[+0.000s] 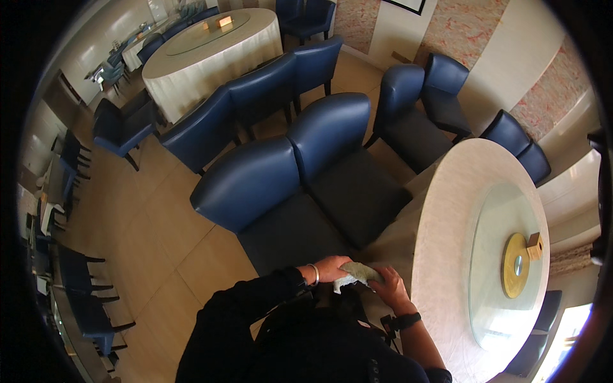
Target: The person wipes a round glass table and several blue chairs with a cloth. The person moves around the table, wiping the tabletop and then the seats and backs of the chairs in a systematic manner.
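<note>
A bunched light grey-green cloth (360, 273) stretches between my two hands, in front of my body. My left hand (330, 269) grips its left end, and a bangle circles that wrist. At the cloth's right end my right hand (392, 287) is closed on it, with a dark band on the wrist. Beyond the hands stand two blue chairs with dark seats, the nearer one (249, 179) and its neighbour (333, 119). Just right of my right hand is a round table (440, 249) under a pale tablecloth.
The table carries a glass turntable (493, 258) with a gold disc (512, 277) and a small wooden box (535, 246). Several more blue chairs (261, 84) back onto a second round table (167, 72). Pale floor tiles (158, 239) lie on the left. A patterned wall (459, 28) bounds the far right.
</note>
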`<state>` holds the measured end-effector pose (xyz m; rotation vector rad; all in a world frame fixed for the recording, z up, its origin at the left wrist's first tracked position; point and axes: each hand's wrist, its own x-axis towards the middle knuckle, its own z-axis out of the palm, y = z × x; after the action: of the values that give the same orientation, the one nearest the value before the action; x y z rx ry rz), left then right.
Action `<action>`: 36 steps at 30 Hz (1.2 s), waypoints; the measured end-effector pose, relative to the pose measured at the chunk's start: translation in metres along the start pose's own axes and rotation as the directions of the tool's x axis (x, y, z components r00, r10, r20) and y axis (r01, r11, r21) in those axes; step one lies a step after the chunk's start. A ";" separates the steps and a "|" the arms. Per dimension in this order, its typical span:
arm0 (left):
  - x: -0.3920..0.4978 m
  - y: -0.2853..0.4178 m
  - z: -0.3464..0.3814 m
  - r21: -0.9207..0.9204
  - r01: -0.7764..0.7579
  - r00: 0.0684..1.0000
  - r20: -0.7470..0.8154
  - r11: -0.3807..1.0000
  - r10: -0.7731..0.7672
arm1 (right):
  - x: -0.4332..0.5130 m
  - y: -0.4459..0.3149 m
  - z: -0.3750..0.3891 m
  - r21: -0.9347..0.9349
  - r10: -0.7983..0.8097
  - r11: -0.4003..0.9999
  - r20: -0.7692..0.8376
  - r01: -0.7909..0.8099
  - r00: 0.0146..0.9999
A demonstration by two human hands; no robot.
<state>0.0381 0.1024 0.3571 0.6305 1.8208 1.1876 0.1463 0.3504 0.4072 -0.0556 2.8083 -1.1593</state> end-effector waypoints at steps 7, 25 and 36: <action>-0.020 -0.021 0.001 -0.140 0.106 0.994 0.001 0.985 -0.107 | 0.027 0.026 0.024 -0.028 -0.186 0.980 0.202 0.196 0.962; -0.112 -0.076 -0.019 -0.044 0.244 0.872 -0.427 0.969 -0.239 | 0.100 -0.015 0.115 0.031 -0.126 0.989 0.669 0.142 0.733; -0.244 -0.176 -0.154 -0.047 0.225 0.958 -0.173 0.973 -0.230 | 0.150 -0.186 0.234 -0.020 -0.356 0.905 0.510 0.425 0.783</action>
<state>0.0368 -0.2334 0.3195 0.2963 1.9622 1.1393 0.0218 0.0432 0.3612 -0.8628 2.4479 -0.8447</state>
